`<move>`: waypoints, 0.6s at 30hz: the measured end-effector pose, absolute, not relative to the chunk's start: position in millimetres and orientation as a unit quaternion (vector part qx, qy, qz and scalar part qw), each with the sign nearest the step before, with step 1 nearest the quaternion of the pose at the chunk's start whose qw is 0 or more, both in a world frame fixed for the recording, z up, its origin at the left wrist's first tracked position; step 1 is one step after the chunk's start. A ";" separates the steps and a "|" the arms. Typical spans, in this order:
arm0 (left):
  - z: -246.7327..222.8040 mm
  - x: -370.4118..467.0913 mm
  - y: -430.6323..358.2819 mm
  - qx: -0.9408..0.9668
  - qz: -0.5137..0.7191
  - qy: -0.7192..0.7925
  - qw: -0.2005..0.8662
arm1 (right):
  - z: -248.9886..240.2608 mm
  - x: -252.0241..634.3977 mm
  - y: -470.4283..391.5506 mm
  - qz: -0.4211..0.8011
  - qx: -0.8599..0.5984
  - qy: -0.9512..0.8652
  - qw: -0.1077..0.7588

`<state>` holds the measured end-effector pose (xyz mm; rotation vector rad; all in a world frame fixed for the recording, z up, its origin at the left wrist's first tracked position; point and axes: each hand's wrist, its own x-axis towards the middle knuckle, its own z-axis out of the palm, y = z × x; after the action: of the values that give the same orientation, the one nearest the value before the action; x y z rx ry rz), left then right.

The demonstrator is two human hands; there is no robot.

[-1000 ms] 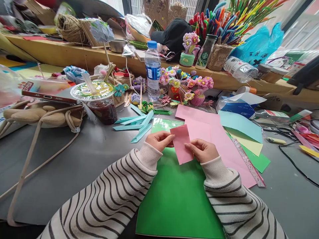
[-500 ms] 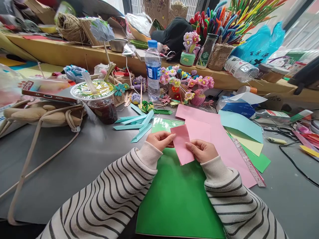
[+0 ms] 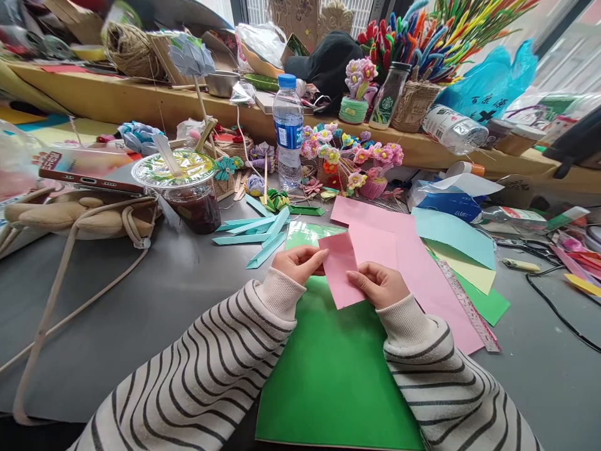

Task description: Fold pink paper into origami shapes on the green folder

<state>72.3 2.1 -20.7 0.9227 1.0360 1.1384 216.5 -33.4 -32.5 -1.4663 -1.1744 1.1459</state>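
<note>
Between my two hands is a small piece of pink paper point(image 3: 341, 269), held tilted above a green mat point(image 3: 338, 369). My left hand point(image 3: 300, 262) pinches its left edge, and the fingertips behind the paper are hidden. On the right edge, my right hand point(image 3: 379, 284) grips it with the thumb on the front face. Beyond the hands, a larger pink sheet point(image 3: 375, 241) lies over the mat's far part. Several folded light-blue paper strips point(image 3: 263, 232) are heaped to the left of the mat.
A lidded cup of dark drink point(image 3: 188, 200) stands at left beside a phone point(image 3: 94, 172). A water bottle point(image 3: 288, 138) rises at the back. A ruler point(image 3: 469, 307) rests on pink paper at right, near blue sheets point(image 3: 455, 238) and scissors point(image 3: 530, 247).
Both hands have shifted slightly left with the small pink paper. It now shows a wider face, turned a little more toward me.
</note>
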 end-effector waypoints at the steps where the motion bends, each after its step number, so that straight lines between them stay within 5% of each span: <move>1: -20.6 72.4 2.0 0.403 0.499 0.452 0.620 | -32.1 216.9 -33.5 0.459 -0.593 -0.482 0.453; 18: -23.2 71.1 5.0 0.416 0.477 0.422 0.649 | -31.5 222.1 -32.6 0.424 -0.581 -0.524 0.456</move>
<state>71.1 5.0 -23.2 0.9444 0.9601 1.0844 222.1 -32.6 -31.5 -1.4331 -1.2911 1.0461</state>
